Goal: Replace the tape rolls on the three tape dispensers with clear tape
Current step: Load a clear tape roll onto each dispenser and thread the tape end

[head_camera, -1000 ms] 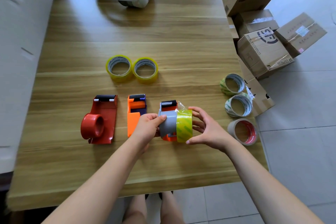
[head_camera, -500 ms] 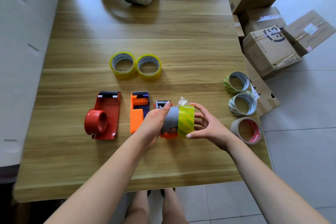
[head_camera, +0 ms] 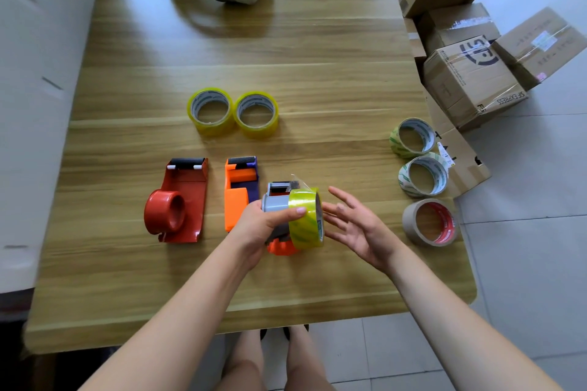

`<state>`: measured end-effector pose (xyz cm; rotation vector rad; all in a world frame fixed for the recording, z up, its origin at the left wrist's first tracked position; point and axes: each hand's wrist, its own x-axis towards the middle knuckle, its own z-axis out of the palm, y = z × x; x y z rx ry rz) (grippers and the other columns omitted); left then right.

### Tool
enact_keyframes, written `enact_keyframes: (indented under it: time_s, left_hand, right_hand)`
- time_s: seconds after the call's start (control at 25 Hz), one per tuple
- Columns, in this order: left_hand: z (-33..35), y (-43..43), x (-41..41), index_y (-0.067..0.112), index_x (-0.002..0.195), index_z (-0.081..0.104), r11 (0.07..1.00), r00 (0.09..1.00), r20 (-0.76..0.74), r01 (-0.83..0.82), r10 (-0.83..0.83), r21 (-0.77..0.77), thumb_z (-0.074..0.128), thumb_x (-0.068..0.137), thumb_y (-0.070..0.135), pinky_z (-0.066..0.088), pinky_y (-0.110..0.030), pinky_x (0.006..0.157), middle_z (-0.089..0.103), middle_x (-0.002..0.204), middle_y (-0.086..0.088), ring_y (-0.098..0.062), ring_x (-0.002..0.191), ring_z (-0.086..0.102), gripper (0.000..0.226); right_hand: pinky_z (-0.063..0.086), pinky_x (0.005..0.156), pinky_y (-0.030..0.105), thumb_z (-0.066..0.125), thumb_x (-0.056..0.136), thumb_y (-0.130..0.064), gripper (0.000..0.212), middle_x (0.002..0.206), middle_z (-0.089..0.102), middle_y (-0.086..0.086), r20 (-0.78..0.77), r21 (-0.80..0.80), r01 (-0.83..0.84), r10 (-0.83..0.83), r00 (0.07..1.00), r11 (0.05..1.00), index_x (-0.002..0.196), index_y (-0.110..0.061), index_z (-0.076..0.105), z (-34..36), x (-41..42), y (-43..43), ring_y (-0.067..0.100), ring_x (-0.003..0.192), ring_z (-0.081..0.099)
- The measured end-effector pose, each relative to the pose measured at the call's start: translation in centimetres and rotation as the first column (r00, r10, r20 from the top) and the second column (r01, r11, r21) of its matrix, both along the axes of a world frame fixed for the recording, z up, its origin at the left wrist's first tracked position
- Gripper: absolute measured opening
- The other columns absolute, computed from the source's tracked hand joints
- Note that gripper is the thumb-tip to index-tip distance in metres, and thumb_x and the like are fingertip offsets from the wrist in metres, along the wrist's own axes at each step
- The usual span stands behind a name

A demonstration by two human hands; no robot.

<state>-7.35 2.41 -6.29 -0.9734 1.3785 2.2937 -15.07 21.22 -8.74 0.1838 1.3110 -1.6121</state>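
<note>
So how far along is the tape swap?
Done: three other rolls set aside at the table's right edge. In hand: left hand grips grey dispenser, clear roll on its hub; right hand open. Left: red dispenser and orange dispenser empty, two clear rolls unused.

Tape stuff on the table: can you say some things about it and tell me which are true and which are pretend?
1. The left hand holds the grey-and-orange dispenser with a yellowish clear roll on it. True.
2. The right hand grips that roll. False: it is open beside the roll, fingers straight.
3. The red dispenser carries a roll. False: its hub is bare.
4. Beyond the dispensers, two clear rolls lie flat side by side. True.
5. Some rolls lie on the floor. False: the three other rolls lie on the table, near its right edge.
</note>
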Motion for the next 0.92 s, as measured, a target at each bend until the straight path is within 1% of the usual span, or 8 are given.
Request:
enact_keyframes:
  time_s: [0.12,0.2,0.28,0.48,0.6,0.72,0.8,0.92]
  left_hand:
    - [0.2,-0.2,0.0,0.009,0.090,0.070,0.999,0.998,-0.057,-0.008,0.010,0.039,0.076,0.062,0.009,0.056,-0.028,0.064,0.074,0.082,-0.006,-0.020,0.071,0.068,0.029]
    - [0.7,-0.4,0.0,0.008,0.093,0.068,1.000,0.996,-0.088,0.004,-0.002,0.027,0.078,0.061,0.005,0.056,-0.024,0.057,0.074,0.078,-0.004,-0.018,0.067,0.069,0.033]
    - [1.0,-0.6,-0.1,0.007,0.095,0.068,0.999,0.995,-0.101,0.000,0.005,0.051,0.076,0.063,0.006,0.056,-0.024,0.055,0.074,0.078,-0.005,-0.018,0.067,0.070,0.033]
    - [1.3,-0.6,-0.2,0.008,0.093,0.069,0.997,0.992,-0.129,0.023,-0.014,0.069,0.074,0.063,0.013,0.053,-0.022,0.055,0.073,0.079,-0.005,-0.017,0.066,0.068,0.031]
    - [1.2,-0.6,-0.2,0.011,0.089,0.070,0.997,0.991,-0.129,0.045,-0.036,0.068,0.079,0.054,0.022,0.049,-0.022,0.053,0.072,0.077,-0.004,-0.016,0.064,0.066,0.038]
    - [0.9,-0.7,0.0,0.008,0.095,0.070,0.996,0.993,-0.113,0.037,-0.027,0.087,0.078,0.054,0.025,0.045,-0.028,0.061,0.071,0.082,-0.008,-0.020,0.070,0.064,0.045]
    - [0.7,-0.8,0.1,0.005,0.099,0.069,0.995,0.992,-0.121,0.043,-0.033,0.085,0.077,0.060,0.020,0.046,-0.029,0.064,0.071,0.087,-0.010,-0.023,0.075,0.065,0.043]
    - [0.3,-1.0,0.1,0.008,0.093,0.070,0.996,0.992,-0.124,0.040,-0.030,0.077,0.070,0.067,0.014,0.053,-0.021,0.059,0.074,0.081,-0.004,-0.016,0.069,0.069,0.028]
  right_hand:
    - [0.051,0.079,0.035,0.044,0.096,-0.031,0.037,0.106,0.068,0.011,0.090,0.168,0.014,-0.030,0.996,0.986,0.127,-0.012,0.053,-1.5,0.6,-1.6,0.023,0.091,0.065]
    - [0.055,0.072,0.037,0.035,0.100,-0.035,0.037,0.091,0.072,0.012,0.256,0.166,0.052,-0.094,0.962,0.985,0.116,-0.012,0.059,-2.2,1.1,-3.0,0.024,0.077,0.070]
    - [0.059,0.068,0.037,0.036,0.099,-0.034,0.038,0.093,0.073,0.015,0.388,0.118,0.144,-0.179,0.904,0.983,0.115,-0.009,0.060,-2.6,1.3,-3.8,0.026,0.076,0.071]
    - [0.060,0.064,0.038,0.045,0.091,-0.019,0.035,0.096,0.068,0.029,0.450,-0.046,0.154,-0.117,0.885,0.987,0.097,0.003,0.071,-1.3,2.7,-4.5,0.038,0.079,0.070]
    - [0.058,0.063,0.038,0.051,0.088,-0.007,0.023,0.090,0.070,0.024,0.157,0.140,0.139,-0.161,0.974,0.980,0.100,0.004,0.067,-3.2,2.4,-4.5,0.031,0.073,0.067]
    - [0.055,0.059,0.031,0.056,0.086,0.005,0.011,0.072,0.071,0.012,-0.241,0.403,0.090,0.011,0.970,0.911,0.085,0.001,0.066,-4.2,1.6,-4.0,0.018,0.062,0.061]
    - [0.049,0.051,0.019,0.058,0.086,0.006,0.011,0.071,0.066,0.002,-0.299,0.422,0.091,0.044,0.953,0.902,0.088,-0.003,0.064,-3.9,1.4,-3.7,0.007,0.058,0.060]
    - [0.051,0.059,0.021,0.058,0.090,-0.009,0.005,0.079,0.065,0.006,-0.311,0.349,0.195,-0.083,0.947,0.917,0.092,-0.010,0.063,-2.5,0.7,-3.1,0.020,0.073,0.060]
